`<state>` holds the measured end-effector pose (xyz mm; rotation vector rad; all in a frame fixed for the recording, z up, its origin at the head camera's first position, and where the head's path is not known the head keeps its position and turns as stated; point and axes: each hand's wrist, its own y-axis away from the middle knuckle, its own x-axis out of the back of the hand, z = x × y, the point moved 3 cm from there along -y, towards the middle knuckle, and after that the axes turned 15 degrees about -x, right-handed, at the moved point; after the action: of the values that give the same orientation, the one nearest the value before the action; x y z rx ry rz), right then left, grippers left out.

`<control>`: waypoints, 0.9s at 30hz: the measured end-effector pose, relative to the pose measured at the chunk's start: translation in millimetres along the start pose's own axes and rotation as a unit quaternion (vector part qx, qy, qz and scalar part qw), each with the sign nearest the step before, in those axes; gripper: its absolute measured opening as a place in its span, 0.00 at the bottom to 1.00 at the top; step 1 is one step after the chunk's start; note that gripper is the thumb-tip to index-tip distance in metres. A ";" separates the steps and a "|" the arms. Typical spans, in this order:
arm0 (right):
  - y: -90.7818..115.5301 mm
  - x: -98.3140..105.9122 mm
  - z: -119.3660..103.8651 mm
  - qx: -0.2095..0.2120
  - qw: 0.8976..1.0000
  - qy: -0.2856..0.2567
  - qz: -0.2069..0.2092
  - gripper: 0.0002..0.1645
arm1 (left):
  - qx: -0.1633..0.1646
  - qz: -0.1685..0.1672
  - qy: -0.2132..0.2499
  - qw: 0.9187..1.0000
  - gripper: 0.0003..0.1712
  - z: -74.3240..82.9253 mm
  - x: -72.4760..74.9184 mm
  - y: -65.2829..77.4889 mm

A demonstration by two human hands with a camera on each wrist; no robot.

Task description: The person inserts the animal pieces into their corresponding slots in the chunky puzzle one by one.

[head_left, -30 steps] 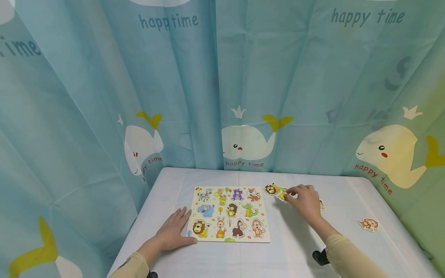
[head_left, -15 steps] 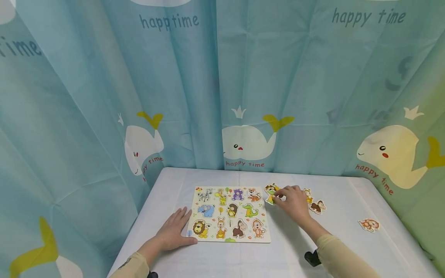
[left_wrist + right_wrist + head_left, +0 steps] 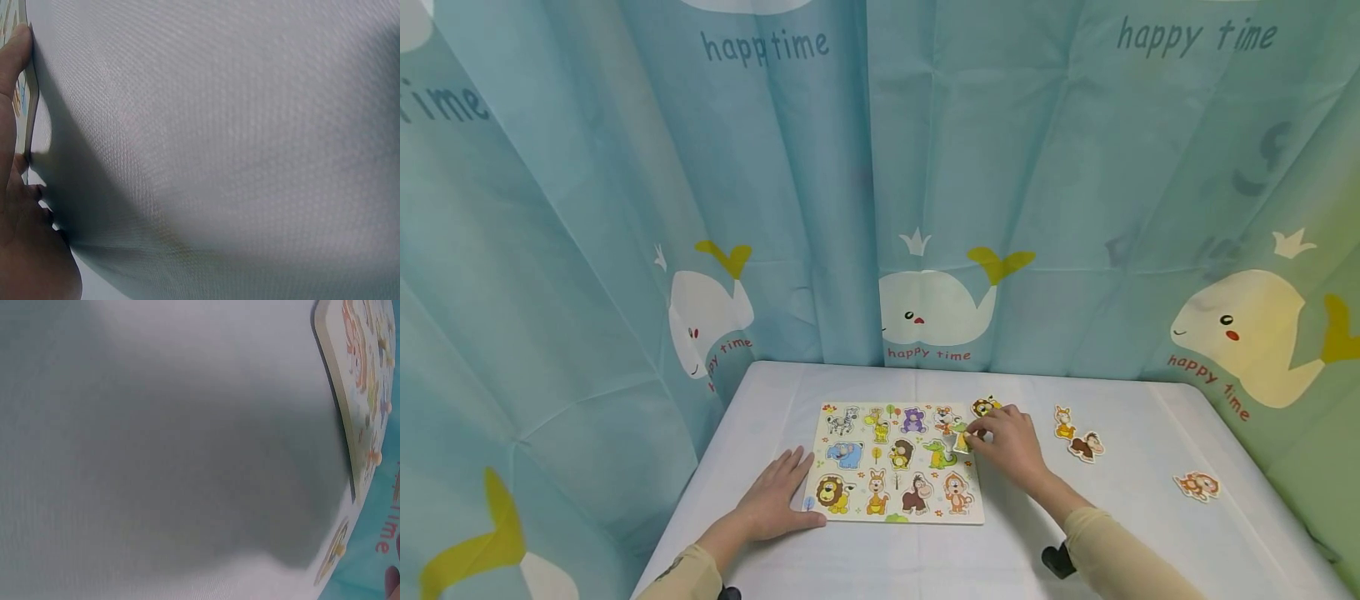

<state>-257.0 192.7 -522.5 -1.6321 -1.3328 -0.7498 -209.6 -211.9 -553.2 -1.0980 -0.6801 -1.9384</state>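
Observation:
My left hand (image 3: 775,497) lies spread at the left side of a wooden animal puzzle board (image 3: 925,520), thumb at its near left corner. In the left wrist view the fingers (image 3: 17,53) reach the board's edge (image 3: 28,125). My right hand (image 3: 1013,448) pinches a green crocodile puzzle piece (image 3: 960,438) above the board's right edge, beside the crocodile picture (image 3: 937,454). Most of the right hand is outside the right wrist view; only fingertips (image 3: 392,582) show at the edge. A lion piece (image 3: 984,406) lies just behind the right hand, partly covered.
On the white table (image 3: 865,567), right of the hand, lie a kangaroo piece (image 3: 1063,422), a gorilla piece (image 3: 1086,447) and, farther right, a monkey piece (image 3: 1197,485). A blue whale-print curtain (image 3: 820,208) hangs along the table's back edge.
My right hand has carried the crocodile piece leftward from near the lion piece to the board's right edge, uncovering the kangaroo and gorilla pieces. The left hand has stayed put.

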 end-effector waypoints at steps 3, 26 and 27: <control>0.4 -3.9 -3.3 0.009 1.000 0.001 -0.003 0.04 | 0.000 0.000 0.000 1.000 0.66 -0.3 -0.2 0.1; 5.9 -21.2 -26.4 0.054 0.998 0.023 -0.016 0.06 | 0.003 -0.003 -0.001 1.000 0.66 -0.3 -0.3 -0.3; 5.8 -21.8 -26.8 0.054 0.998 0.024 -0.016 0.06 | 0.002 -0.003 -0.002 1.000 0.66 -0.1 -0.1 -0.3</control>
<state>-254.7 158.8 -531.1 -1.5023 -1.3444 -0.7178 -209.9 -211.7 -553.4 -1.0983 -0.6896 -1.9388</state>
